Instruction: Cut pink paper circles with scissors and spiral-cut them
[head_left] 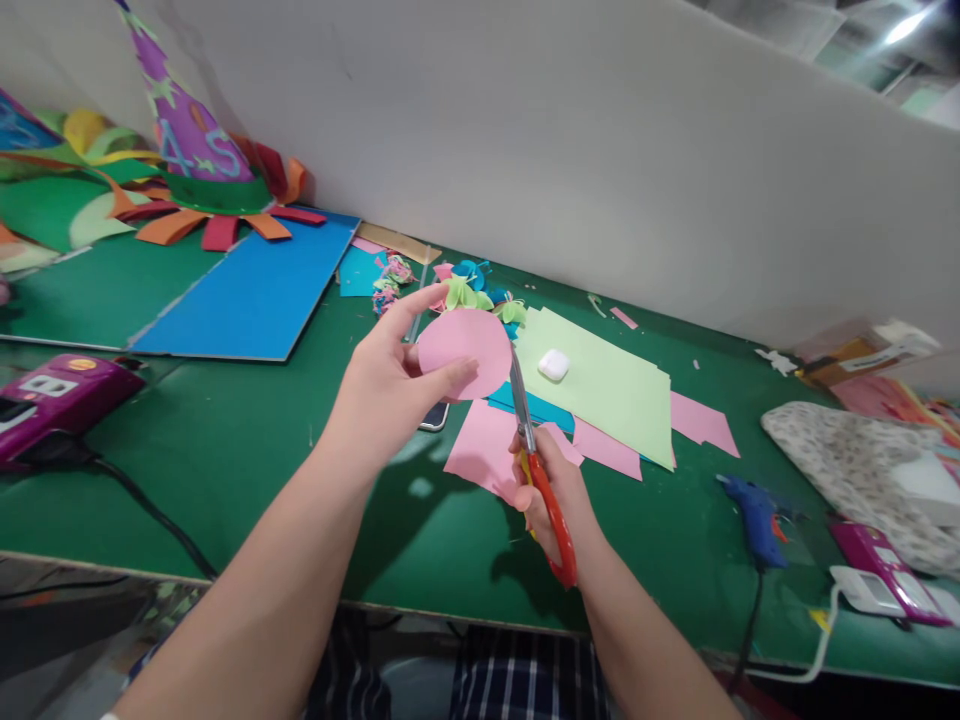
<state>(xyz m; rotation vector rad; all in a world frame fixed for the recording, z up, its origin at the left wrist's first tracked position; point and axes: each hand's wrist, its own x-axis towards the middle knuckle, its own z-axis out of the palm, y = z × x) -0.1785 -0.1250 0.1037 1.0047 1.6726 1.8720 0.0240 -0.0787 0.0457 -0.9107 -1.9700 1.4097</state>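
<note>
A round piece of pink paper (469,345) is pinched in my left hand (401,360), thumb on its near face and fingers behind. My right hand (559,490) grips a pair of scissors (551,520) by red and yellow handles. The metal blades point up and lie along the right edge of the pink circle; whether they touch it I cannot tell. Below the hands lies a larger pink sheet (484,450), partly hidden by the right hand. Behind the circle are small green and blue paper flowers (465,290).
Light green sheets (615,390) carry a white case (553,365). A decorated purple cone hat (195,140) stands at the back left by a blue board (255,290). To the right are a blue glue gun (757,520) and a spotted cloth (847,460). A purple power box (60,405) lies left.
</note>
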